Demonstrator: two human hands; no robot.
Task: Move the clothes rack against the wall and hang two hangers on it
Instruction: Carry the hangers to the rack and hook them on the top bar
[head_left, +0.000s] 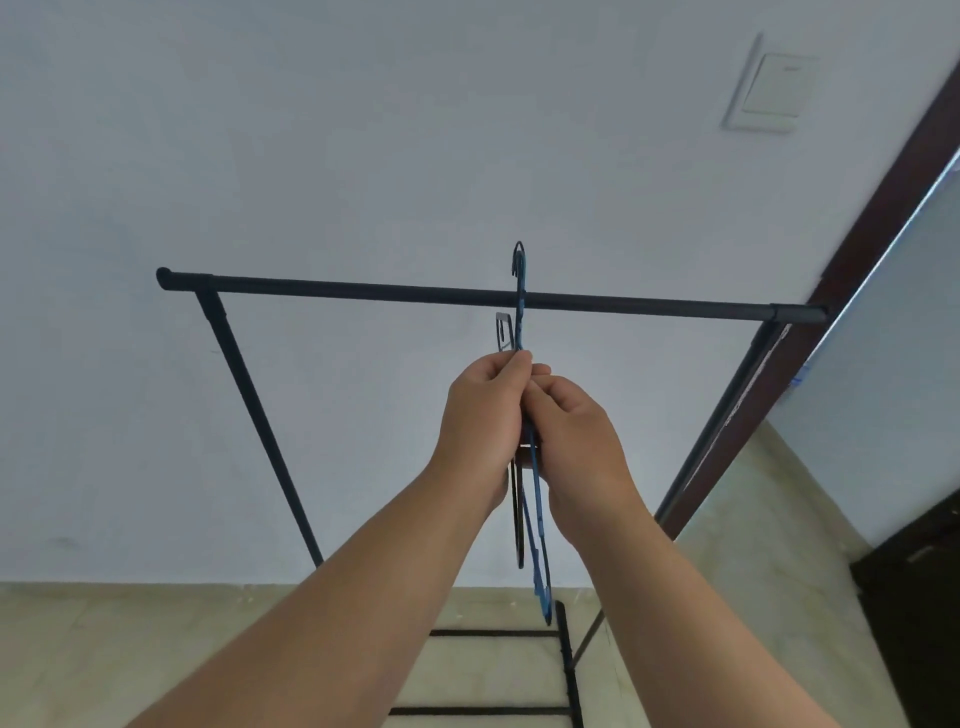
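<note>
The clothes rack (363, 289) stands close before the white wall (363, 130), its black metal rail running across at about chest height, with thin slanted legs going down to the beige tiled floor (104, 649). In front of the rail the person holds two hangers edge-on, pressed together — a blue hanger (519, 270) whose hook rises just above the rail, and a black hanger (503, 332) with a squarish top just below it. Neither hook is over the rail yet. The left hand (480, 415) and the right hand (576, 431) are both closed around the necks, fingers pinching the thin stems.

I judge these hangers very light and rather stiff, thin plastic or coated wire, smooth and a bit slippery — they may tangle together. Holding near the neck, just under the hook, seems best for steering each hook onto the round rail.
</note>
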